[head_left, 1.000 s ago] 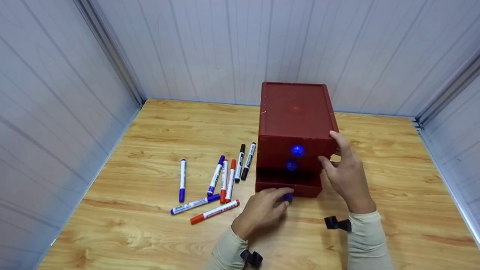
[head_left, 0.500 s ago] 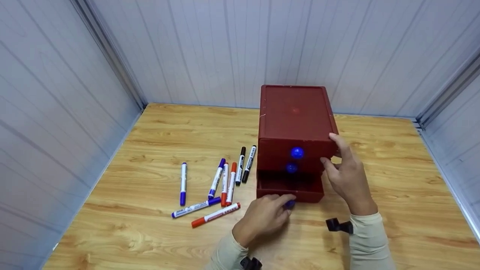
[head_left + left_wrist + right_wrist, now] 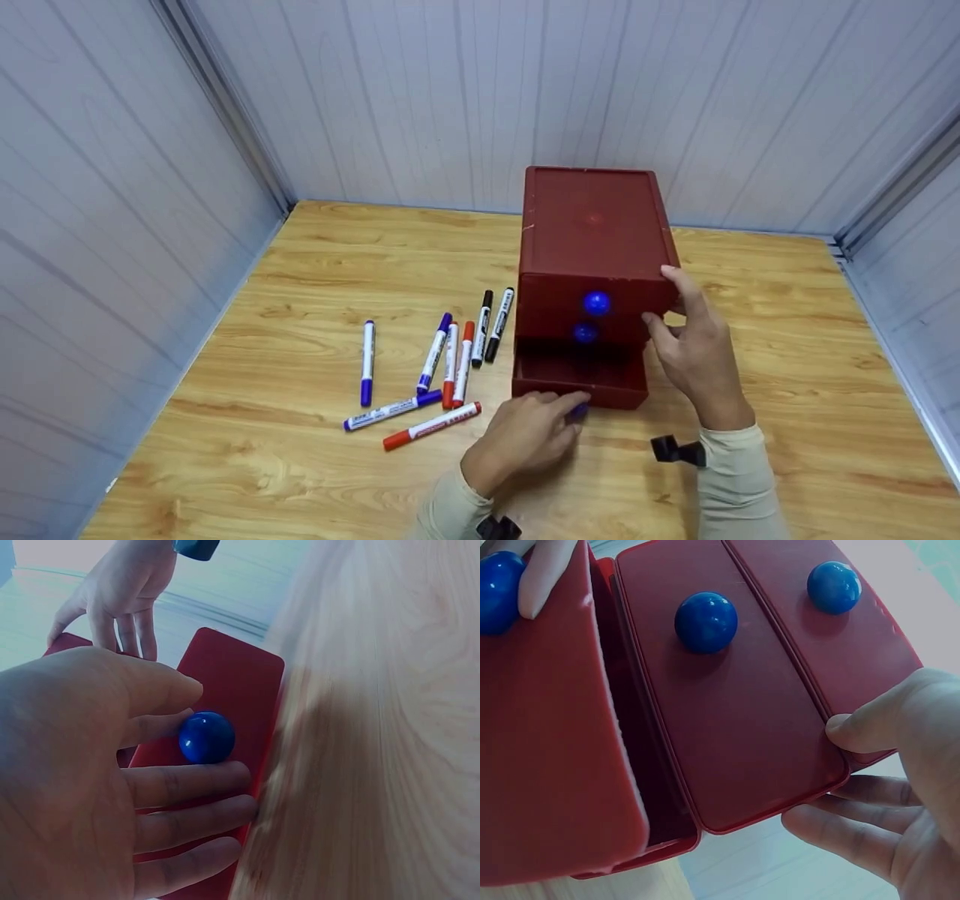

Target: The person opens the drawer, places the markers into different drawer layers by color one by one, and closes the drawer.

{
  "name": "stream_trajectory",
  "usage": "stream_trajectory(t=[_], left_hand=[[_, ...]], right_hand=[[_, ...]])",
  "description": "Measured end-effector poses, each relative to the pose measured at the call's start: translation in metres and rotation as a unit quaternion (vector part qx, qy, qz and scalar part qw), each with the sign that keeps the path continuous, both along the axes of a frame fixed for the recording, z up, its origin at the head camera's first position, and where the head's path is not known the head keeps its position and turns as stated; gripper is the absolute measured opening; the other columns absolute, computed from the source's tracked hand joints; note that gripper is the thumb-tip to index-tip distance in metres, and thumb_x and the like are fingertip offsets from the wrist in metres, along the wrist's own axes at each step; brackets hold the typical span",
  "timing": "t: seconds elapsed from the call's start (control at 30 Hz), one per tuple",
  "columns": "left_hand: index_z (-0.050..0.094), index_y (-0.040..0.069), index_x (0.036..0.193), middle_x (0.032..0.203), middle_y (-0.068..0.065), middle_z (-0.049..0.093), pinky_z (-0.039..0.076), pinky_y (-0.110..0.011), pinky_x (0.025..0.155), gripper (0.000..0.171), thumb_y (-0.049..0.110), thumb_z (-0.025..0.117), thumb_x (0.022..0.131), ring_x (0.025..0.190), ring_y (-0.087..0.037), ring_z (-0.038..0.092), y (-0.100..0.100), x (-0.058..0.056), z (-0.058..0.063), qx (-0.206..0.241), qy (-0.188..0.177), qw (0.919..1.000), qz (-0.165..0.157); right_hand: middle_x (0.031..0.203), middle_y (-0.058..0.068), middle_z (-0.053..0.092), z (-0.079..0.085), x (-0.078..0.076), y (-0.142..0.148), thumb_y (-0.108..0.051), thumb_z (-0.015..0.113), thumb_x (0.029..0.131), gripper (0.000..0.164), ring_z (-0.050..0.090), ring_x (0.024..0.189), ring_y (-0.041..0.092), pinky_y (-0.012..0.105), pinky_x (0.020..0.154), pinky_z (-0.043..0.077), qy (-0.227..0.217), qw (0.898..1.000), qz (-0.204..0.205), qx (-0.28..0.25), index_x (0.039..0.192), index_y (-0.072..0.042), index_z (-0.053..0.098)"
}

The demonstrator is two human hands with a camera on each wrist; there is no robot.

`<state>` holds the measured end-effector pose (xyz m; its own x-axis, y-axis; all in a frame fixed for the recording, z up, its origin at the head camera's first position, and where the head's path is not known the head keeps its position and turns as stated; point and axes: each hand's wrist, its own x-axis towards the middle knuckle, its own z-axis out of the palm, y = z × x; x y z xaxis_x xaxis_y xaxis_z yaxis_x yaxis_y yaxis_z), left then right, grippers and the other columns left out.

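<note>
A dark red drawer unit stands on the table, with its bottom drawer pulled partway out. Inside, that drawer looks dark. My left hand is at the drawer's front, its fingers about the round blue knob and its index finger lying along the rim. My right hand grips the unit's right front edge, the thumb on the front and the other fingers round the side. Two more blue knobs, a middle one and an upper one, sit on the two closed drawers.
Left of the unit lie several markers, among them a blue one, a red one and a black one. The wooden table meets pale panel walls at the back and sides.
The bottom drawer has come slightly farther out toward the person, my left hand moving with it. My right hand keeps its hold on the unit's edge.
</note>
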<state>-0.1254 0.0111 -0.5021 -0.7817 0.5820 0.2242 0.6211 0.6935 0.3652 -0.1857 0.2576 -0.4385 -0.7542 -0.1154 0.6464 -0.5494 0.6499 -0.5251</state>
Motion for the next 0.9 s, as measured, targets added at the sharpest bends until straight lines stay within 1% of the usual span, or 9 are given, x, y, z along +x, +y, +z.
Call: stream_trajectory(t=[0.1,0.27,0.37,0.57,0.63,0.77,0.9], left_hand=[[0.062,0.024,0.137,0.09,0.005,0.067,0.048,-0.025,0.058,0.044,0.032,0.066,0.094,0.074,-0.007,0.061,0.0,0.002,0.001,0.003,0.005,1.0,-0.003],[0.063,0.024,0.137,0.092,0.004,0.069,0.049,-0.025,0.059,0.043,0.032,0.066,0.094,0.076,-0.009,0.063,-0.002,0.006,0.002,0.003,0.016,0.9999,-0.005],[0.061,0.024,0.138,0.094,0.003,0.069,0.049,-0.025,0.06,0.045,0.032,0.065,0.095,0.078,-0.009,0.064,-0.003,0.008,0.002,-0.003,0.009,0.9999,-0.01],[0.059,0.025,0.141,0.1,0.003,0.07,0.051,-0.026,0.066,0.045,0.033,0.063,0.096,0.084,-0.009,0.064,-0.004,0.011,0.004,-0.01,-0.024,0.9996,-0.015],[0.059,0.025,0.14,0.101,0.003,0.07,0.051,-0.026,0.066,0.045,0.032,0.063,0.096,0.085,-0.009,0.065,-0.004,0.012,0.004,-0.01,-0.026,0.9995,-0.016],[0.061,0.025,0.139,0.103,0.003,0.071,0.052,-0.027,0.066,0.044,0.031,0.063,0.096,0.085,-0.009,0.066,-0.004,0.014,0.003,-0.001,-0.017,0.9997,-0.017],[0.062,0.025,0.138,0.105,0.003,0.072,0.052,-0.027,0.068,0.042,0.029,0.063,0.096,0.086,-0.008,0.066,-0.005,0.016,0.003,0.01,-0.028,0.9994,-0.016]], right_hand=[[0.125,0.019,0.059,0.0,0.0,0.001,0.006,0.072,0.087,0.075,0.068,0.097,0.031,0.005,0.072,0.046,-0.008,1.0,0.003,0.0,0.151,-0.018,0.042],[0.127,0.018,0.06,0.003,0.001,0.003,0.006,0.069,0.089,0.073,0.068,0.101,0.03,0.007,0.073,0.048,-0.015,1.0,0.015,0.0,0.152,-0.019,0.042],[0.127,0.018,0.061,0.004,0.001,0.004,0.006,0.069,0.089,0.073,0.068,0.102,0.03,0.007,0.074,0.048,-0.016,1.0,0.016,0.002,0.152,-0.019,0.042],[0.123,0.019,0.063,0.006,0.002,0.005,0.007,0.068,0.089,0.072,0.069,0.101,0.031,0.005,0.078,0.045,-0.021,1.0,0.009,0.0,0.151,-0.019,0.044],[0.122,0.019,0.064,0.006,0.002,0.006,0.007,0.069,0.089,0.072,0.069,0.101,0.032,0.005,0.078,0.046,-0.022,1.0,0.008,-0.003,0.151,-0.02,0.044],[0.123,0.019,0.064,0.005,0.002,0.006,0.007,0.069,0.089,0.072,0.07,0.1,0.031,0.01,0.076,0.05,-0.02,1.0,0.007,-0.005,0.151,-0.02,0.044],[0.124,0.018,0.064,0.005,0.002,0.005,0.005,0.069,0.089,0.072,0.069,0.101,0.031,0.009,0.077,0.049,-0.021,1.0,0.003,-0.004,0.152,-0.021,0.044]])
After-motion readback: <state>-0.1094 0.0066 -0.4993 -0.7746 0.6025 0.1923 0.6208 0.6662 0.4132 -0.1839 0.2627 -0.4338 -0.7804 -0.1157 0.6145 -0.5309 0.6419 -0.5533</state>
